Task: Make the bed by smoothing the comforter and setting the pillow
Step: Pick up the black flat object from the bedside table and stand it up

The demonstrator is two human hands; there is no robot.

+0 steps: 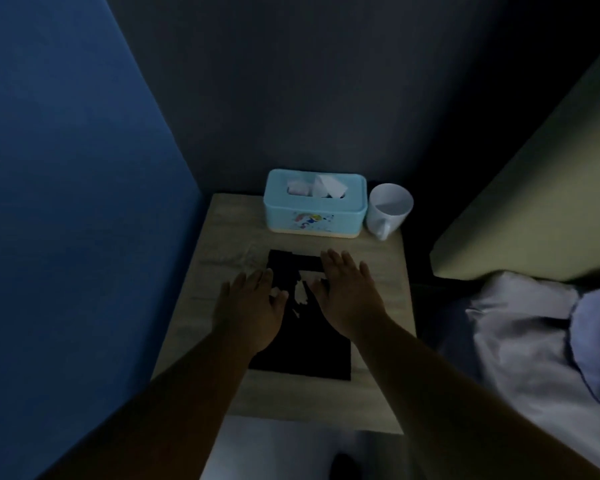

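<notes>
Reaching both arms out over a pale wooden worktop (222, 237) in dim light. Spreading the left hand (253, 306) and the right hand (347, 292) flat, fingers straight, gripping nothing, both lying over a black sheet (309, 355). Facing a light blue tissue box (314, 209) and a white cup (390, 209) standing just beside each other at the far edge. Touching neither the rumpled pale comforter (520, 358), lying on the bed to the right, nor what looks like a bluish pillow (596, 341) beside it.
</notes>
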